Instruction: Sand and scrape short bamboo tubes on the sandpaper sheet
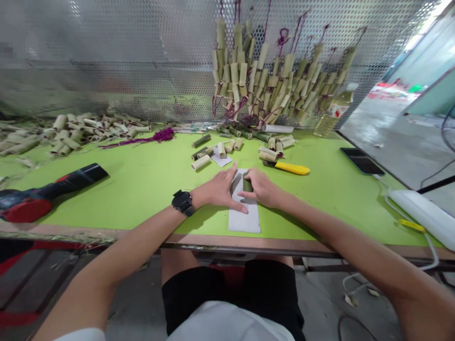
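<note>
Green tabletop [142, 184] runs before us, backed by a perforated metal screen [124, 57]. On a grey sheet of sandpaper [244, 219] our right hand [263, 188] pinches a short green bamboo piece [247, 183], its long axis running away from us along the sheet. Our left hand [220, 190] lies flat and spread just beside it, pressing the sheet down. Both hands are equally near. A yellow utility knife [288, 167] lies near, to the right.

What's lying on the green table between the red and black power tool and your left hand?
Head view: nothing; bare green table runs from the power tool to the left hand.
</note>
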The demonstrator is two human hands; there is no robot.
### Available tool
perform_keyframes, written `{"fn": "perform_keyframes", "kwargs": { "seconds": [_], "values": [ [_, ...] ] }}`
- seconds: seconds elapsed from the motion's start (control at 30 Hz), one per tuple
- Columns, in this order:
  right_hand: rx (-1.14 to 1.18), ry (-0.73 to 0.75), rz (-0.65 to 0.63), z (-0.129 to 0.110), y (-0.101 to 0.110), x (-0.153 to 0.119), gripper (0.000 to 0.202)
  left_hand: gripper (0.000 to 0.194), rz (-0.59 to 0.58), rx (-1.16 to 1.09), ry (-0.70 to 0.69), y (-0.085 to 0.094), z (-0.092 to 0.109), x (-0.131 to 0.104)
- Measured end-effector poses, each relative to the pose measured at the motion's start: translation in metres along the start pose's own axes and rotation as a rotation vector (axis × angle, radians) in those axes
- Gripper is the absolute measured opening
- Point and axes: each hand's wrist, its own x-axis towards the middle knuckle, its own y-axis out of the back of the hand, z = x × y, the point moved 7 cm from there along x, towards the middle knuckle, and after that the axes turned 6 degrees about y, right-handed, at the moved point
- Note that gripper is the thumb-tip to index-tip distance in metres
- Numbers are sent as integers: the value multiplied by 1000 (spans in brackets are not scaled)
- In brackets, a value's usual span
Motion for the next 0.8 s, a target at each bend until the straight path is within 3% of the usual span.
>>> {"fn": "perform_keyframes", "kwargs": {
  "seconds": [0.1,0.3,0.43,0.6,0.7,0.8],
  "values": [
    [-20,-12,3,1,4,-4,56,185,-12,12,11,-1,1,1],
    [12,52,-38,-21,-3,0,53,178,17,1,-65,-1,1,2],
    [15,42,-58,-9,4,-10,52,182,-7,20,-18,-3,-1,2],
    [-47,-11,4,18,12,7,52,180,3,31,-25,-2,0,2],
    [-55,-25,3,13,8,10,54,180,7,35,-16,-3,-1,3],
    [0,31,-78,0,2,2,57,183,3,41,-10,-4,-2,5]
  ]
}}
